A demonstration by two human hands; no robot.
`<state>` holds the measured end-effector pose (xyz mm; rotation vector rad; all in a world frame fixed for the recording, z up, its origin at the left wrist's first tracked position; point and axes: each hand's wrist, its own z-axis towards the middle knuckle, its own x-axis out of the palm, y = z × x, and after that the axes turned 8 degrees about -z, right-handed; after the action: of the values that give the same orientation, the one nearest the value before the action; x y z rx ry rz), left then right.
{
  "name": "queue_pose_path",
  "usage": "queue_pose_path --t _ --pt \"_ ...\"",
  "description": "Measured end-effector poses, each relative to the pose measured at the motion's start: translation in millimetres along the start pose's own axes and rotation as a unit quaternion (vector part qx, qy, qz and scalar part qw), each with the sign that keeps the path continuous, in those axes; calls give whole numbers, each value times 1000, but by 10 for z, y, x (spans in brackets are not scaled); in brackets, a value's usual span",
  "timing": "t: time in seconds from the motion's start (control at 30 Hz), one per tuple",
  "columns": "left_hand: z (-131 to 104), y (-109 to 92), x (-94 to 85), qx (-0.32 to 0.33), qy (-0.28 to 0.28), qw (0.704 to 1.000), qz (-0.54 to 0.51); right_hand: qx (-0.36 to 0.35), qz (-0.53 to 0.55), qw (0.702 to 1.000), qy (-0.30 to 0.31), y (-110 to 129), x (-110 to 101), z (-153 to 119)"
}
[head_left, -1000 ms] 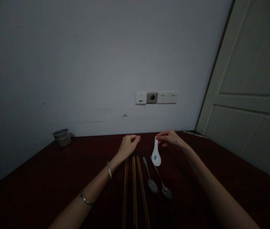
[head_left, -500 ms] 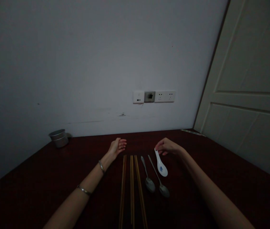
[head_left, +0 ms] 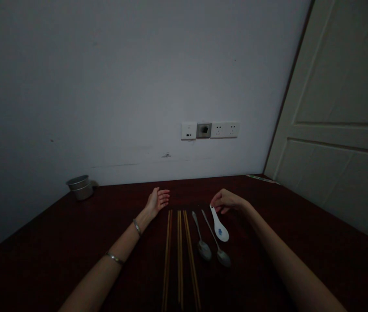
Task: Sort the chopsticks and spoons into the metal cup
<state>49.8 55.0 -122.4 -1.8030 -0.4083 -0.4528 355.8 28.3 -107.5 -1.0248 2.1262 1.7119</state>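
My right hand has its fingertips closed at the top of the handle of a white ceramic soup spoon with a blue mark in its bowl. To the left of it lie two metal spoons, a longer, thin-handled one and another, bowls toward me. Further left are three pairs of wooden chopsticks: a right pair, a middle pair and a left pair. Beyond the left pair's far ends, my left hand hovers with fingers stretched apart and nothing in it.
A metal cup stands at the far left of the dark red table. Behind is a wall with sockets. A pale panelled door rises on the right, and a thin patterned strip lies near the back right corner.
My left hand has shifted slightly left. The soup spoon's handle end and my right hand have come a little nearer to me. The other utensils stay in place.
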Motion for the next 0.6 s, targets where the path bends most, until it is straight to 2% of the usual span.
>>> queue_pose_path --t 0.6 --pt "49 39 -52 14 3 999 35 -9 -6 999 33 -42 -39 23"
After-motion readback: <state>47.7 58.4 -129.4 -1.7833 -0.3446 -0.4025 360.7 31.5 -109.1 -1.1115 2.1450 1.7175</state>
